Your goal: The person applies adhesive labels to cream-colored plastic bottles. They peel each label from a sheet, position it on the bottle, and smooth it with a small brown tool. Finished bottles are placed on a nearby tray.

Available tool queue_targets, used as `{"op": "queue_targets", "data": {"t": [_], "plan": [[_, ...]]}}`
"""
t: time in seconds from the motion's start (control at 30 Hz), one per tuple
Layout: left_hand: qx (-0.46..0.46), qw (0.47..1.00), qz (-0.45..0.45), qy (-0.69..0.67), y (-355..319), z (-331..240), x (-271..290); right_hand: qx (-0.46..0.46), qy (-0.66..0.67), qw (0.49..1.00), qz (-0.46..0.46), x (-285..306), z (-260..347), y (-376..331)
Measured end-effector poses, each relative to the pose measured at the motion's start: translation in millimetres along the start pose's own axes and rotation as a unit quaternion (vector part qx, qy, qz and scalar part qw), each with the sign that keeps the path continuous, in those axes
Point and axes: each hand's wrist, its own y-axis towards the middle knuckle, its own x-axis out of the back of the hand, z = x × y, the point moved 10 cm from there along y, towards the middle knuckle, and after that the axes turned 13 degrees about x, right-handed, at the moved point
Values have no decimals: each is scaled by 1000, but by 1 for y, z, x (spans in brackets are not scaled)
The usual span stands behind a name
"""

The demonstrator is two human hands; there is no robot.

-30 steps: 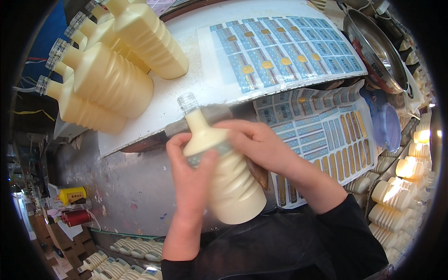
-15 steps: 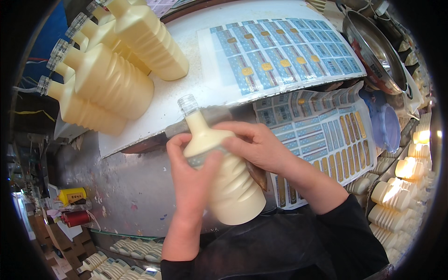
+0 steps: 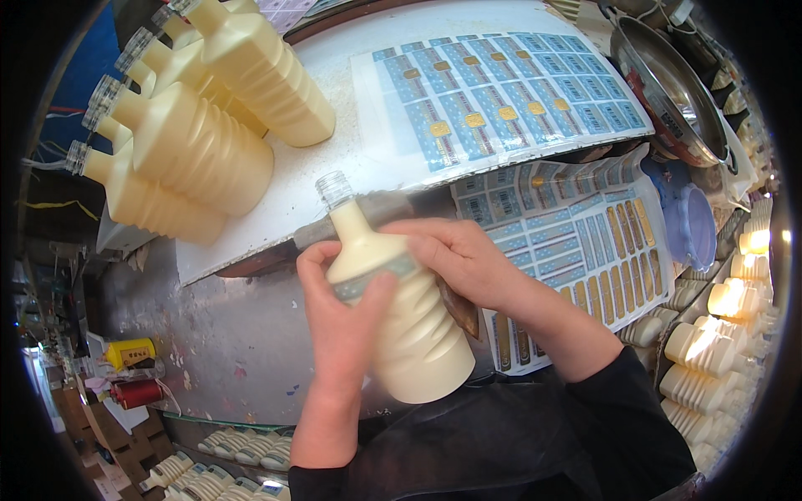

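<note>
A cream-coloured bottle (image 3: pixel 422 338) with ribbed sides and a clear threaded neck lies tilted before me, its base toward my body. Around its shoulder runs a narrow grey-blue label strip (image 3: pixel 355 286). My left hand (image 3: pixel 338 313) wraps the bottle's left side, its thumb lying over the strip. At the right shoulder, my right hand (image 3: pixel 464 259) is closed against the bottle, thumb and fingers together near the strip's right end. Whether a bit of label is between those fingers cannot be made out. Below the right hand, a brown pointed piece (image 3: pixel 459 307) shows beside the bottle.
Several cream bottles (image 3: pixel 200 150) stand at the back left on a white board (image 3: pixel 351 154). Blue-and-gold label sheets (image 3: pixel 501 100) lie on it, with another label sheet (image 3: pixel 576 259) at right. A metal pan (image 3: pixel 668 92) and purple container (image 3: pixel 692 225) are farther right.
My right thumb has drawn back slightly from the strip toward the right, so more of the strip shows. The left hand and the bottle have barely shifted.
</note>
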Motion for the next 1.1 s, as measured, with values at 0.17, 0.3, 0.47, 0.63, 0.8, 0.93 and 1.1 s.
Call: {"op": "queue_targets", "data": {"t": [0.17,0.3,0.47,0.63,0.8,0.93,1.1], "plan": [[-3,1000,-6,0,-1,1,3,-96,33,995,7,-6,6,-3],[-7,1000,-6,7,-2,-2,0,-13,-11,1000,6,-2,4,0],[-3,1000,-4,-8,-3,-1,0,-35,42,998,-10,0,-10,-4],[-16,997,43,-69,-5,1,-1,-118,107,985,-68,34,9,-10],[-39,994,56,-88,0,9,3,59,52,986,-150,22,75,18],[-45,992,66,-94,1,7,1,157,-144,970,-117,-23,94,30],[-15,995,80,-48,-6,6,-1,118,-246,954,-125,-8,64,23]]}}
